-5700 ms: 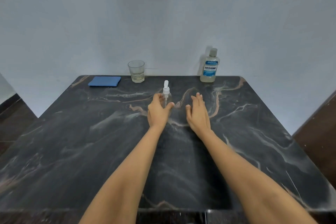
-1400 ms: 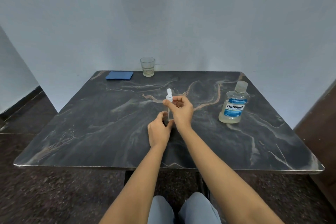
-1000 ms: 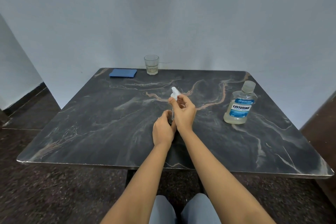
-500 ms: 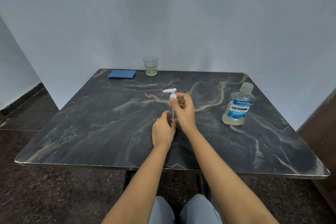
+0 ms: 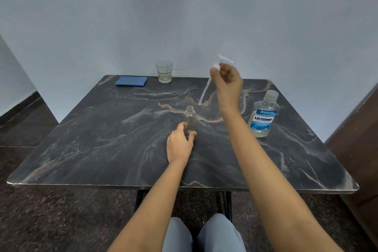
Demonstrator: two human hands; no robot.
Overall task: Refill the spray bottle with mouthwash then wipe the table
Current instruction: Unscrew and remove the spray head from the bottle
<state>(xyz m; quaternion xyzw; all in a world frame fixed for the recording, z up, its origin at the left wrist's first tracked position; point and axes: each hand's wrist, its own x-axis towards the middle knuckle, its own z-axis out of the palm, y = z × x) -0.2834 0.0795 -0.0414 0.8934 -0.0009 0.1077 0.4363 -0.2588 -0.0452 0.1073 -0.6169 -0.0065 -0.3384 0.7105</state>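
Observation:
A small clear spray bottle (image 5: pixel 190 117) stands upright and uncapped in the middle of the dark marble table (image 5: pixel 102 149). My left hand (image 5: pixel 180 144) grips its base. My right hand (image 5: pixel 228 82) is raised above the table, holding the white spray pump head (image 5: pixel 222 61) with its dip tube (image 5: pixel 204 93) hanging down and left. A Listerine mouthwash bottle (image 5: pixel 263 115), capped and holding pale liquid, stands at the right. A folded blue cloth (image 5: pixel 131 81) lies at the table's far left corner.
A drinking glass (image 5: pixel 164 71) with a little liquid stands at the back edge by the wall. A brown panel (image 5: pixel 360 129) borders the table's right side. My knees (image 5: pixel 204 233) show below the near edge.
My right hand has pulled the pump head with its tube out of the spray bottle and lifted it up and to the right. The left hand still holds the bottle.

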